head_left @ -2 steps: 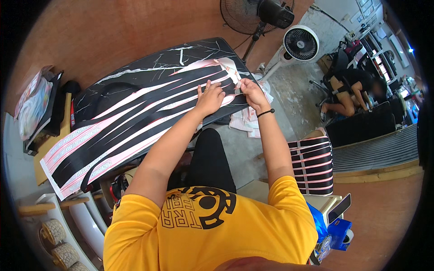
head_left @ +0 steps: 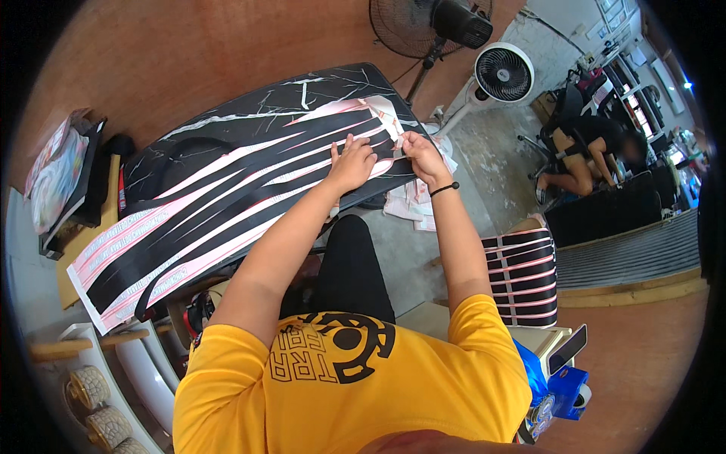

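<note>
A long sheet of black vinyl stripes (head_left: 227, 181) on white-and-pink printed backing paper (head_left: 132, 234) lies slantwise across a black table with white marbling (head_left: 249, 119). My left hand (head_left: 352, 165) rests on the sheet toward its right end, palm down with the fingers apart. At that end my right hand (head_left: 423, 155) is closed, its thumb and fingertips pinching a white strip (head_left: 396, 144) by the sheet's edge. A whitish band (head_left: 384, 115) runs across the ends of the stripes there. Exactly what lies under the right fingertips is partly hidden.
Crumpled white-and-pink paper (head_left: 412, 204) hangs off the table's right side. A white fan (head_left: 503, 72) and a black fan (head_left: 446, 23) stand beyond. A striped bundle (head_left: 520, 276) is at my right. Another person (head_left: 594, 147) bends low at the far right. Shelves (head_left: 106, 378) stand lower left.
</note>
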### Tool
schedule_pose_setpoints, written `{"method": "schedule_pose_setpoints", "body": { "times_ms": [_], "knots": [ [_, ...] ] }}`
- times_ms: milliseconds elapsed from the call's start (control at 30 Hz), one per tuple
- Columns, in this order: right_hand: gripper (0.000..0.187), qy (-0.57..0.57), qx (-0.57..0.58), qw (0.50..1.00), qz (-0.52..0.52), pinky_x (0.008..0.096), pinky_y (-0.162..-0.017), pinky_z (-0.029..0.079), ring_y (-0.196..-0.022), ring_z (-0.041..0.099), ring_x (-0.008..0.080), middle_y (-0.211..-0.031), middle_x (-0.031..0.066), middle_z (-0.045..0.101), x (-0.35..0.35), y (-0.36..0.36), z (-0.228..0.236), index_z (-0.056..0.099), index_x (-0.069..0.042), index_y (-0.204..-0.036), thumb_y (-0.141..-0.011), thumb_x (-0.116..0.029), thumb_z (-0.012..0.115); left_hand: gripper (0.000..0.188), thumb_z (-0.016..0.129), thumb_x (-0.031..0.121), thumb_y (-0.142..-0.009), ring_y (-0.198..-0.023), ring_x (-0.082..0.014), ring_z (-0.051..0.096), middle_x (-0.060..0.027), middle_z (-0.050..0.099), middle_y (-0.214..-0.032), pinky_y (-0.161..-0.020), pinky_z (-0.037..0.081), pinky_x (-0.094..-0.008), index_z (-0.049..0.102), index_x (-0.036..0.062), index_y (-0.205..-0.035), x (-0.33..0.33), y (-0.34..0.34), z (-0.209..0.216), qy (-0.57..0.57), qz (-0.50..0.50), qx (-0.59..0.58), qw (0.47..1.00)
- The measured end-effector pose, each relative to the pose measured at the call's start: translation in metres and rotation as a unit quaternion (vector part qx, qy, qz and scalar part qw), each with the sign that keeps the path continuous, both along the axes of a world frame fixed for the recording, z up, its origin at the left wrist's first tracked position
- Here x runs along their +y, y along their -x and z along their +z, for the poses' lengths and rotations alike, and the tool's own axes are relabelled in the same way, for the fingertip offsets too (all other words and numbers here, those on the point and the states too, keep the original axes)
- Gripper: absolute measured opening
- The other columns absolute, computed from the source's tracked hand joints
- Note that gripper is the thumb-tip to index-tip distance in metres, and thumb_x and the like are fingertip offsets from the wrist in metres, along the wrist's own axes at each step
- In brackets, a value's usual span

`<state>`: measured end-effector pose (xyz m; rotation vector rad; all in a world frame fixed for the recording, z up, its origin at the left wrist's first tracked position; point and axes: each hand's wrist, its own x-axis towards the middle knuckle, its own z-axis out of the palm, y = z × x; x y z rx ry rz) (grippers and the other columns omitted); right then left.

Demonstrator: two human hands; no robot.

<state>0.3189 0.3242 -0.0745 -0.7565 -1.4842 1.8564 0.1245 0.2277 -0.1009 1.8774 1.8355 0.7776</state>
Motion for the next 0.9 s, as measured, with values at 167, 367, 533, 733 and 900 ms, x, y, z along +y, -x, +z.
{"method": "schedule_pose_setpoints", "body": {
  "times_ms": [167, 367, 533, 733, 900],
  "knots": [
    [0.011, -0.020, 0.089, 0.995, 0.041, 0.0255, -0.091, 0.041, -0.094, 0.057, 0.0135, -0.100, 0.0042, 0.064, 0.009, 0.004, -0.005, 0.057, -0.005, -0.104, -0.094, -0.008, 0.060, 0.034, 0.049, 0.037, -0.097, -0.148, -0.0337, 0.018, -0.0040, 0.040, -0.149, -0.107, 0.007, -0.0734, 0.061, 0.0143, -0.118, 0.018, 0.012, 0.001, 0.036, -0.019, -0.015, 0.999],
    [0.013, -0.021, 0.160, 0.986, 0.045, 0.0283, -0.096, 0.041, -0.101, 0.058, 0.0150, -0.102, 0.0050, 0.065, 0.002, -0.001, -0.008, 0.057, -0.006, -0.102, -0.092, -0.002, 0.061, 0.034, 0.049, 0.038, -0.096, -0.149, -0.0331, 0.016, -0.0032, 0.039, -0.148, -0.108, 0.005, -0.0732, 0.062, 0.0154, -0.118, 0.024, 0.015, 0.005, 0.076, -0.021, -0.030, 0.996],
    [0.016, -0.008, 0.236, 0.970, 0.059, 0.0285, -0.095, 0.043, -0.100, 0.059, 0.0153, -0.103, 0.0050, 0.064, 0.002, -0.001, -0.016, 0.057, -0.006, -0.103, -0.090, -0.002, 0.065, 0.031, 0.050, 0.040, -0.096, -0.148, -0.0343, 0.015, -0.0041, 0.040, -0.149, -0.107, 0.006, -0.0730, 0.066, 0.0170, -0.111, 0.029, 0.019, 0.007, 0.097, -0.032, -0.041, 0.994],
    [0.018, 0.000, 0.295, 0.955, 0.037, 0.0283, -0.092, 0.043, -0.095, 0.058, 0.0159, -0.101, 0.0036, 0.063, 0.002, 0.002, -0.028, 0.058, -0.007, -0.103, -0.088, -0.004, 0.068, 0.032, 0.050, 0.042, -0.096, -0.149, -0.0333, 0.014, -0.0040, 0.039, -0.150, -0.104, 0.007, -0.0749, 0.065, 0.0176, -0.111, 0.032, 0.020, 0.004, 0.095, -0.029, -0.055, 0.994],
    [0.016, -0.016, 0.324, 0.945, 0.033, 0.0280, -0.088, 0.043, -0.091, 0.057, 0.0162, -0.098, 0.0040, 0.062, 0.007, 0.001, -0.035, 0.059, -0.006, -0.100, -0.087, -0.003, 0.068, 0.034, 0.049, 0.042, -0.096, -0.149, -0.0339, 0.014, -0.0058, 0.038, -0.152, -0.106, 0.006, -0.0740, 0.064, 0.0155, -0.110, 0.032, 0.022, 0.011, 0.110, -0.039, -0.063, 0.991]
  ]
}}
